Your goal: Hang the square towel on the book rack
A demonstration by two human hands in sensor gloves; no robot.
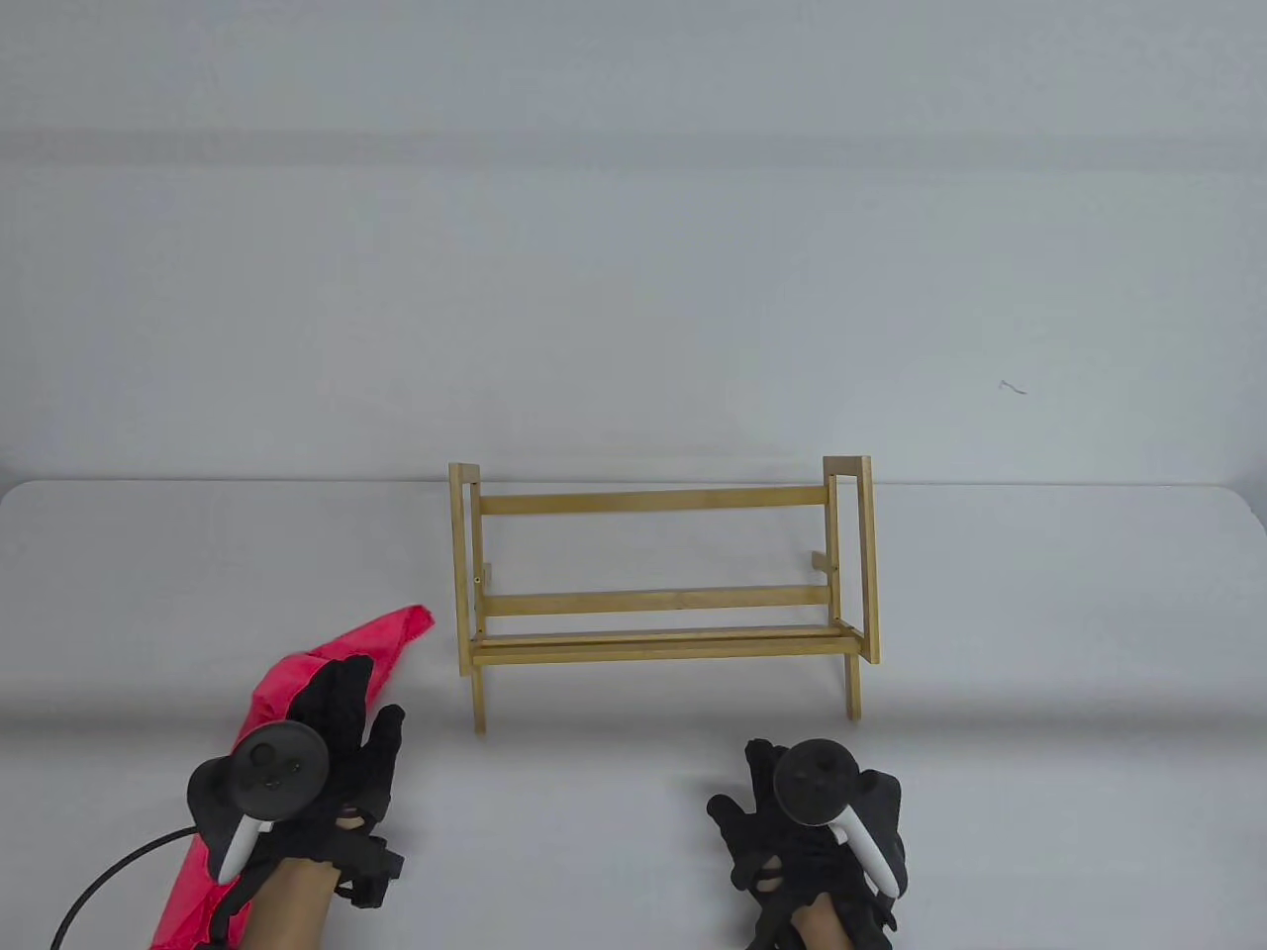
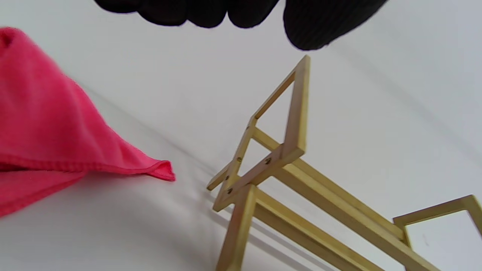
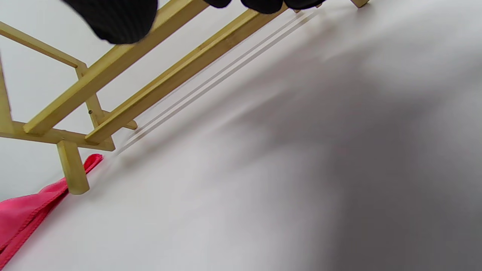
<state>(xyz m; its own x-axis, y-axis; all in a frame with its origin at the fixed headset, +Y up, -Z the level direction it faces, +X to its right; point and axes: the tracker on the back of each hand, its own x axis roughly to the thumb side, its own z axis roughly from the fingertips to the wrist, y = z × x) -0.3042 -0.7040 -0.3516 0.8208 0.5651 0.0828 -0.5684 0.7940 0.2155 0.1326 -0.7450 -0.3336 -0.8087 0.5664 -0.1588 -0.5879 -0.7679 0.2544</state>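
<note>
A pink square towel (image 1: 391, 638) lies bunched in a long strip on the white table at the front left; it also shows in the left wrist view (image 2: 49, 143) and the right wrist view (image 3: 22, 214). A wooden book rack (image 1: 663, 594) stands upright mid-table, to the right of the towel. My left hand (image 1: 361, 708) is over the towel's middle with fingers spread; in the left wrist view its fingertips (image 2: 316, 22) hold nothing. My right hand (image 1: 747, 782) is empty, in front of the rack's right leg.
A black cable (image 1: 109, 871) runs from my left wrist off the bottom edge. The table's far edge (image 1: 1039, 483) lies just behind the rack, against a plain pale backdrop.
</note>
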